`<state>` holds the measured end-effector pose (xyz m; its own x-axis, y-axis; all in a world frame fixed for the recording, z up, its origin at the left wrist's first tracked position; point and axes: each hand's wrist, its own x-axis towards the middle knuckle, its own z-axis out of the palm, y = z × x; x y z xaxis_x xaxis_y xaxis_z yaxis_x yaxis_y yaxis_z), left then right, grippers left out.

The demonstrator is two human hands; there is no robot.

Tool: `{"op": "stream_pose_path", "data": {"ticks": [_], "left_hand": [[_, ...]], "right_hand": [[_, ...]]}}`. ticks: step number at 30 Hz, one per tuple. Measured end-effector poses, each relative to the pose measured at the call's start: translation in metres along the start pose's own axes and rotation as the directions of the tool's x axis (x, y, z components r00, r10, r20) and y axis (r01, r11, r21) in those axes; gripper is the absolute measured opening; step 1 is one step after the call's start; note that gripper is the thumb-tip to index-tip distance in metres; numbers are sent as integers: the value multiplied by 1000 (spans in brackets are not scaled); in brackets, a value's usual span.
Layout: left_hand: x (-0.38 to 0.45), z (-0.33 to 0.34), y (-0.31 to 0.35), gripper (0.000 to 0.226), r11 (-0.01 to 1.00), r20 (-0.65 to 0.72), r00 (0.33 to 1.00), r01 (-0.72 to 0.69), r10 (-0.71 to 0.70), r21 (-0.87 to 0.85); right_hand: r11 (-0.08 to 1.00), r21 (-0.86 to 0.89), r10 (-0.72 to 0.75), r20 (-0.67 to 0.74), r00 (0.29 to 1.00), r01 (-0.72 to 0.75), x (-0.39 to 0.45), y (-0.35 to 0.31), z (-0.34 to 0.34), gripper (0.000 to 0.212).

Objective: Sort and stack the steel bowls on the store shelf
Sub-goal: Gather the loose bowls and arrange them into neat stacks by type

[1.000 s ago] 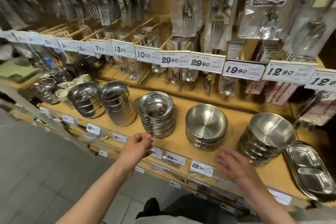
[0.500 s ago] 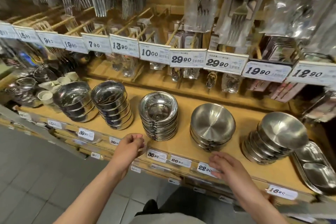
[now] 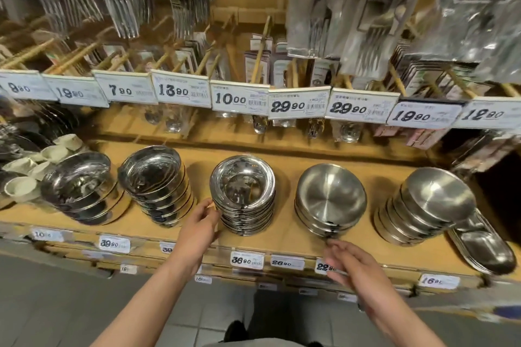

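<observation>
The wooden shelf (image 3: 284,244) in front of me carries five stacks of steel bowls in a row, and the biggest risk lies in the leaning ones: the stack at my 2 o'clock (image 3: 423,205) tips toward the oval tray (image 3: 483,245) beside it, and the widest stack at 10 o'clock (image 3: 81,189) also sits askew, so a knock to the shelf could slide their top bowls off. The tall shiny stack (image 3: 159,183) next to it looks slightly fanned too. My left hand (image 3: 198,224) is at the left side of the centre stack of rimmed bowls (image 3: 244,194) at 12 o'clock, its grip curled with fingertips touching or nearly touching the upper rims; whether it actually pinches a bowl I cannot tell. If I pull from one side only, this narrow column may shear and spill rightward. My right hand (image 3: 358,267), blurred, has its grip spread and empty, just short of the low matte stack (image 3: 329,200) at 1 o'clock; a hasty reach could shove that stack backward. Price tags (image 3: 246,260) edge the shelf front under my wrists, hanging cutlery packs (image 3: 318,3) crowd overhead, and small white cups (image 3: 55,153) sit at far left.
</observation>
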<state>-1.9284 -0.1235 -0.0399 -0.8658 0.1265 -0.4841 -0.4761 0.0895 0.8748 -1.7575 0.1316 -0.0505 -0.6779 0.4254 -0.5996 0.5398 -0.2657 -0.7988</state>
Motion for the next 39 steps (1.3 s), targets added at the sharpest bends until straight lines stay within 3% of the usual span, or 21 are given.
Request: {"op": "stream_pose_path", "data": {"ticks": [5,11,15,20,24,28,33,39], "left_hand": [[9,-7,9,29,999,100,995,30,-26,-42],[30,-12,21,36,997,151,987,63,-55,-51],[39,-12,25,40,993,225,969,112,-103,-26],[48,-14,21,32,989,331,935,147,-129,-31],[55,-18,17,29,985,394,910,163,-125,-64],[62,-17,15,55,984,385,916,155,-111,-86],[65,-13,19,23,989,416,906,120,-76,-80],[80,3,31,39,994,438,899,61,-17,-86]], "right_hand": [[999,33,-32,46,998,30,12,-1,43,19],[990,138,-29,90,996,16,30,-25,97,38],[984,179,-22,117,993,1,46,-41,126,19],[975,220,0,155,988,-34,53,-50,144,33],[955,292,10,127,992,-47,59,-47,148,39],[960,276,22,113,993,-53,60,-44,153,49],[958,285,23,67,997,-42,64,-47,159,41],[953,303,30,-30,999,-20,81,-63,157,49]]}}
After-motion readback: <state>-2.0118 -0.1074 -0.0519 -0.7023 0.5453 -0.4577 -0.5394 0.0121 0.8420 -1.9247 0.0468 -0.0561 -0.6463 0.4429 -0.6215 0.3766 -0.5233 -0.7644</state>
